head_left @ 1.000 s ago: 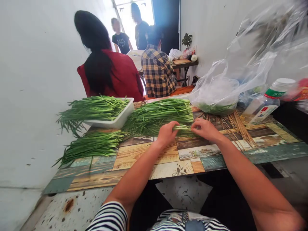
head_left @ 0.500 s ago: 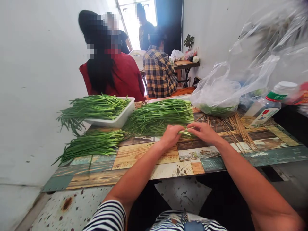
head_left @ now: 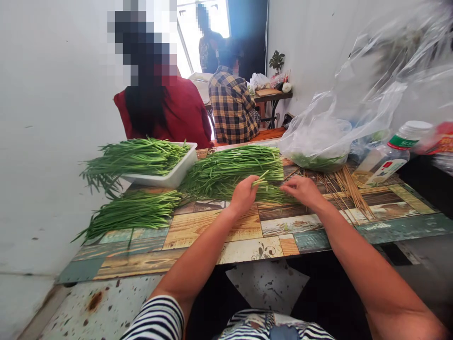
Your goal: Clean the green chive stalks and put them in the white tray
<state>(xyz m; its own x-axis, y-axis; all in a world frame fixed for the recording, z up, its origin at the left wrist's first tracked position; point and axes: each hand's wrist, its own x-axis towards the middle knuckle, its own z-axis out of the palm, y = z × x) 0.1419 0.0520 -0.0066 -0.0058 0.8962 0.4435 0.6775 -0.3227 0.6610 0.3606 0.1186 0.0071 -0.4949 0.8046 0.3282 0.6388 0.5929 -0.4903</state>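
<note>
My left hand [head_left: 243, 193] is closed round a few green chive stalks [head_left: 261, 180], whose cut ends stick up past my fingers. My right hand [head_left: 300, 190] rests with curled fingers on the cut ends of the big pile of chives [head_left: 233, 170] lying across the patterned table [head_left: 247, 236]. What the right fingers pinch, if anything, is hidden among the stalks. A smaller bundle of chives [head_left: 136, 212] lies at the left of the table. More chives [head_left: 134, 158] fill a white tray [head_left: 173, 178] behind it.
Bamboo skewers [head_left: 345, 186] lie spread to the right of my hands. A clear plastic bag [head_left: 318, 141] with greens and a plastic bottle [head_left: 392, 153] stand at the right. People sit and stand beyond the table, one in red [head_left: 166, 113], one in plaid [head_left: 231, 108].
My left hand has lifted a few stalks off the pile, their ends now pointing up. My right hand has stayed on the pile's cut ends.
</note>
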